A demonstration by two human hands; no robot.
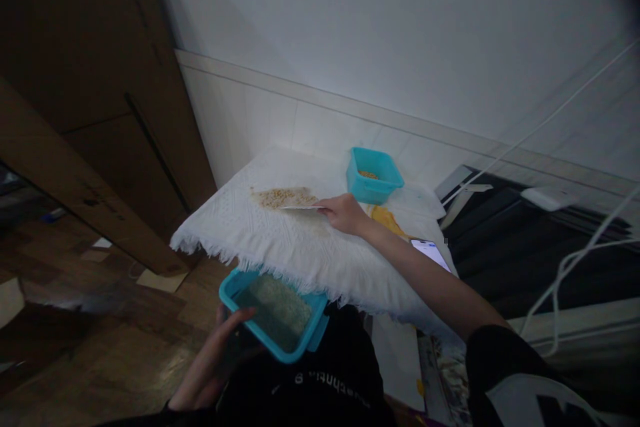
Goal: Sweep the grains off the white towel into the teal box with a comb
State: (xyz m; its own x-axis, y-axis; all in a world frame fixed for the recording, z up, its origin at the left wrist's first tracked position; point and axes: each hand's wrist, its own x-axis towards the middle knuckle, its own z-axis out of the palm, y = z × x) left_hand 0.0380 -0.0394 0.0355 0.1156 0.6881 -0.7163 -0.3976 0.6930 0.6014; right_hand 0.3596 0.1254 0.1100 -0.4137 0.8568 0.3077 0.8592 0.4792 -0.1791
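My left hand (225,339) grips the near left side of a blue plastic container (316,325), thumb over its rim. It is held just below the front edge of the cloth, with a layer of pale grains (277,307) inside. My right hand (345,215) pinches a thin white card (299,207), held low over the cloth. Right behind the card, a patch of loose tan and pale grains (283,197) is spread out. The fingers under the container are hidden.
A white fringed cloth (265,237) covers the table. Against the wall stands a second blue container (363,188) with yellowish grains inside. A yellow item (386,219) and a lit phone (429,252) lie to the right. White cables (560,273) hang at right; cardboard (90,167) stands left.
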